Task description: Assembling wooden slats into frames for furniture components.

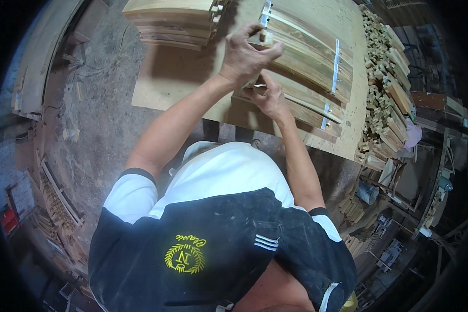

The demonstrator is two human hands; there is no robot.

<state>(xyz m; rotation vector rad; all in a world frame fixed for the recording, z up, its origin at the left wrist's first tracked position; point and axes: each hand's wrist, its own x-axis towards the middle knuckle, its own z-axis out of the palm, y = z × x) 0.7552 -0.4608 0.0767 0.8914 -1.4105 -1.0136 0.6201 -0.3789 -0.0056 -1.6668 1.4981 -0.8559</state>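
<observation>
Both of my hands are close together over the near left end of several flat wooden boards (307,65), which lie side by side on a plywood tabletop (158,86). My left hand (247,56) is closed, fingers curled and thumb stretched toward the boards. A small wooden end (265,37) shows at its fingertips; whether the hand grips it is unclear. Just below, my right hand (269,99) is closed in a pinch at a pale wooden edge, mostly hidden by the fingers. Pale bluish strips (336,65) cross the boards near their ends.
A stack of wooden boards (169,23) stands at the table's far left. Along the right edge lies a long heap of short wooden sticks (382,88). Concrete floor (104,104) stretches to the left, with more timber (52,203) beyond it. Machinery and a metal can (367,192) are at right.
</observation>
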